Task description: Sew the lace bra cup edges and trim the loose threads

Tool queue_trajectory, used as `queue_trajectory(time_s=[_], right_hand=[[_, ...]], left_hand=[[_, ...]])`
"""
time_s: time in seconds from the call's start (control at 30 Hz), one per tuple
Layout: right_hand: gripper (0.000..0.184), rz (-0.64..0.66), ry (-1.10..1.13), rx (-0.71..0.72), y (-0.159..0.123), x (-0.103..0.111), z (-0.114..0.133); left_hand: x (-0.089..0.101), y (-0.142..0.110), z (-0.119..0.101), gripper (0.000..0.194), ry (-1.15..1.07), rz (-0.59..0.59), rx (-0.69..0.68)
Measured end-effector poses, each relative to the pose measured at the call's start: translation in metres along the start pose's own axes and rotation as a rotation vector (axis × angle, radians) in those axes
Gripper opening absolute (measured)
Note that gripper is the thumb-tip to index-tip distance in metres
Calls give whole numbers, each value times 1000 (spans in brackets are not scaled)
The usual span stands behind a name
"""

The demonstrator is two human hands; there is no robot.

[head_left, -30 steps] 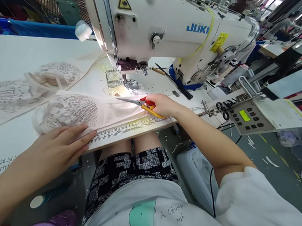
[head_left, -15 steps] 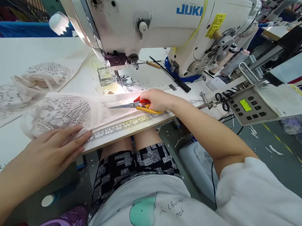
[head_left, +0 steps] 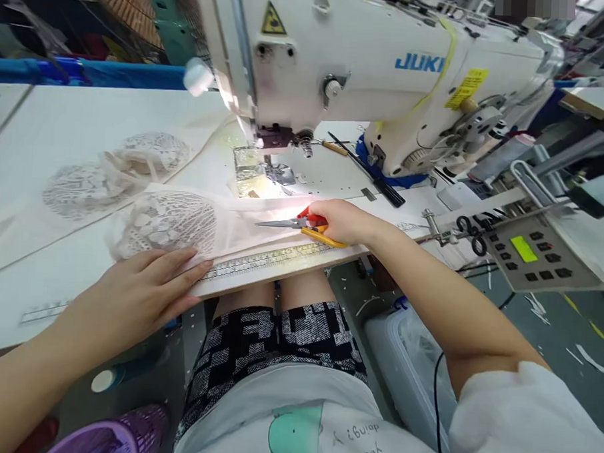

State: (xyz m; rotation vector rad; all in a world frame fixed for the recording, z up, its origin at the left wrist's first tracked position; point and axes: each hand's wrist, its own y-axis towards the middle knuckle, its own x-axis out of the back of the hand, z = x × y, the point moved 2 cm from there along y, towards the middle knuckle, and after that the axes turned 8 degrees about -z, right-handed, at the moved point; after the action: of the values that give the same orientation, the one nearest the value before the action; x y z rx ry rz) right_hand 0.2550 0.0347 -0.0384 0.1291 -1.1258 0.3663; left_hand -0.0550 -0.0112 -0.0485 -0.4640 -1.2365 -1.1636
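My left hand point(head_left: 144, 290) lies flat, fingers stretched out, on the near edge of a pale lace garment piece point(head_left: 182, 221) spread on the sewing table point(head_left: 54, 269). My right hand point(head_left: 339, 221) is closed on red and yellow thread snips point(head_left: 295, 223), whose blades point left over the plain fabric part of the piece. The white JUKI sewing machine point(head_left: 368, 82) stands just behind, its needle area point(head_left: 269, 165) lit by a lamp.
More lace pieces point(head_left: 114, 171) lie at the table's left. A ruler strip point(head_left: 265, 259) runs along the table's front edge. A control panel point(head_left: 536, 253) and black scissors point(head_left: 469, 234) sit at right. A purple basket point(head_left: 117, 435) and clear bin point(head_left: 406, 351) are on the floor.
The view has shifted with my head. Both hands stay on the fabric; my right hand with the snips has kept close to the same spot on the piece.
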Motion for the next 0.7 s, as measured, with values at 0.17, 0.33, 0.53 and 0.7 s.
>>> queue_trajectory(time_s=[0.17, 0.33, 0.53, 0.7], right_hand=[[9, -23, -22, 18, -3, -6, 2], [11, -12, -31, 6, -3, -9, 3], [14, -9, -26, -1, -4, -8, 5], [10, -20, -30, 1, -1, -4, 7]], left_hand=[[4, -8, -5, 42, -54, 208, 125], [9, -11, -7, 42, -109, 238, 206], [10, -10, -6, 41, -94, 254, 198], [7, -8, -3, 40, -58, 228, 122]])
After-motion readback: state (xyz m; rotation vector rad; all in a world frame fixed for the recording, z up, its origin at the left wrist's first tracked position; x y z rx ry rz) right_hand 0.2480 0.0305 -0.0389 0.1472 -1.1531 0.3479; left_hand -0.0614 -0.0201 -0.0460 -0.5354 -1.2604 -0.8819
